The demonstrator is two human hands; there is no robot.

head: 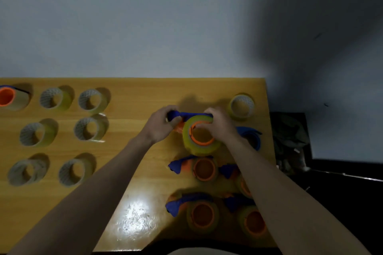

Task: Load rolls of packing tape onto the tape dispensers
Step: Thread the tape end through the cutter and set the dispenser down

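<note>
**Both hands on one dispenser, right half of the table**

Wooden table [132,151] against a pale wall. Left hand [160,125] curls round the blue handle end of a tape dispenser [187,115]; fingers wrapped, gripping. Right hand [219,125] sits at the far rim of the tape roll [200,136], fingers bent over roll and blue frame; it seems to hold the roll, exact contact hidden by the knuckles. The roll, yellowish and clear, is on the dispenser's orange hub [202,133], hub rim showing inside the core.

Nearer the viewer, four loaded dispensers in two rows, blue handles, orange hubs: one [204,168] just below the held roll, one [202,214] in front of it, two others partly behind the right forearm [243,184] [253,223]. Another blue dispenser [251,136] lies behind the right wrist.

One loose roll [242,106] far right. Six loose rolls [91,130] in a grid on the left. At the far left edge, a roll on an orange hub [8,97], cropped.
</note>
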